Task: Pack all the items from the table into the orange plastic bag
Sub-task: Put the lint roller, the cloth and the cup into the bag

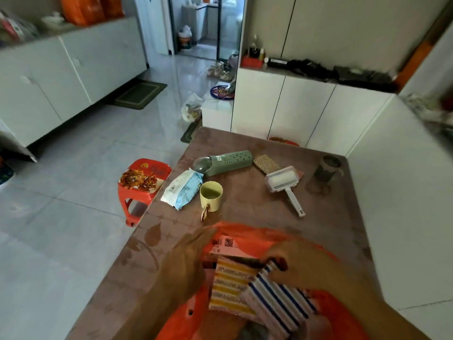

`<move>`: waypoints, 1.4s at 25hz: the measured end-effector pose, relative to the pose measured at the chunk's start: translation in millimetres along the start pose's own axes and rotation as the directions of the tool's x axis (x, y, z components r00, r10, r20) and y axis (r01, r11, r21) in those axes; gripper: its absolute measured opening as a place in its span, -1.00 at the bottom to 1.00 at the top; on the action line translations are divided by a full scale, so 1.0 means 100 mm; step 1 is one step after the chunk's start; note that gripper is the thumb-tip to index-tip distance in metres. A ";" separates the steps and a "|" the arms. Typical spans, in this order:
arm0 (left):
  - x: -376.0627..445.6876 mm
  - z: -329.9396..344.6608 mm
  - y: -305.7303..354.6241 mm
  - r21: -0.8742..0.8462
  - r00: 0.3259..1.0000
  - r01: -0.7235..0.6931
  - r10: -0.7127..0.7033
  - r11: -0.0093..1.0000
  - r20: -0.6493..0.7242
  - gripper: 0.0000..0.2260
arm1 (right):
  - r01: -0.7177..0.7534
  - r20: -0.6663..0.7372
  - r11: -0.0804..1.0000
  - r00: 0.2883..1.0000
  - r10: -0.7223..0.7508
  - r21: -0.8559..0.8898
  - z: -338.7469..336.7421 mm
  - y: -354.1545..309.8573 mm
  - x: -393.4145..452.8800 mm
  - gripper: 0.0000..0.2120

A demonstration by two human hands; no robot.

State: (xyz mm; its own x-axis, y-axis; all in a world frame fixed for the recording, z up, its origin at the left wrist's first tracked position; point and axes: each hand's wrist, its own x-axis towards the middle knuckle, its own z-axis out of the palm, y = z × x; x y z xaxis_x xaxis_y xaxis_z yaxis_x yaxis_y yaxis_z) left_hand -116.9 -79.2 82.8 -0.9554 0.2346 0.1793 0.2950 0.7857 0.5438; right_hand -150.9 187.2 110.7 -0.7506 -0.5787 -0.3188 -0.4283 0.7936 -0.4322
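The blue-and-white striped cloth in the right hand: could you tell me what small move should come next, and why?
Probably lower the blue-and-white striped cloth into the orange plastic bag and let go. The right hand pinches its upper edge over the bag's mouth, which the left hand seems to hold open, beside a yellow-striped cloth.

Both hands motion-blurred; left hand (186,256) finger pose unreadable at the orange plastic bag (245,231) rim. Bag cut off by the near edge, and its interior is mostly hidden under the striped cloths (257,290). Label text on the wipes pack (182,190) too small. Dark cup (327,168), far right, smeared.
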 end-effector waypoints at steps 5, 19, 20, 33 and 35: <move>0.06 0.02 0.02 -0.015 0.998 0.046 -0.045 0.999 0.044 -0.36 | -0.143 -0.434 0.907 0.841 0.322 0.395 -0.13 0.25 0.20 -0.93; 0.17 0.49 0.03 0.083 0.976 0.204 -0.196 0.975 -0.093 -0.61 | -0.695 -0.313 0.647 0.568 0.761 0.312 0.30 2.62 1.79 -0.56; 0.15 0.50 0.06 0.091 0.968 0.241 -0.233 0.966 -0.095 -0.59 | -0.693 -0.327 0.648 0.561 0.760 0.317 0.33 2.66 1.85 -0.59; 0.01 0.05 0.16 0.153 0.993 0.119 -0.113 0.981 -0.046 -0.83 | -0.183 -0.304 0.673 0.787 0.537 0.716 -0.18 0.81 -0.10 -0.83; -0.09 -0.06 0.14 0.198 0.982 0.189 -0.185 0.962 -0.037 -0.81 | -0.145 -0.318 0.702 0.815 0.485 0.698 -0.17 0.42 -0.45 -0.87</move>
State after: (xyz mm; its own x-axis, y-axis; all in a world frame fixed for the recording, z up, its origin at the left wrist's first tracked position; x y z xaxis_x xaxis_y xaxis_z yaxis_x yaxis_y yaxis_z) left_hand -104.7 -74.1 93.6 -0.9923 0.0638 0.1060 0.1009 0.9132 0.3948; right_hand -143.9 249.4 121.1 -0.9792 -0.0272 -0.2013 0.1596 0.5098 -0.8453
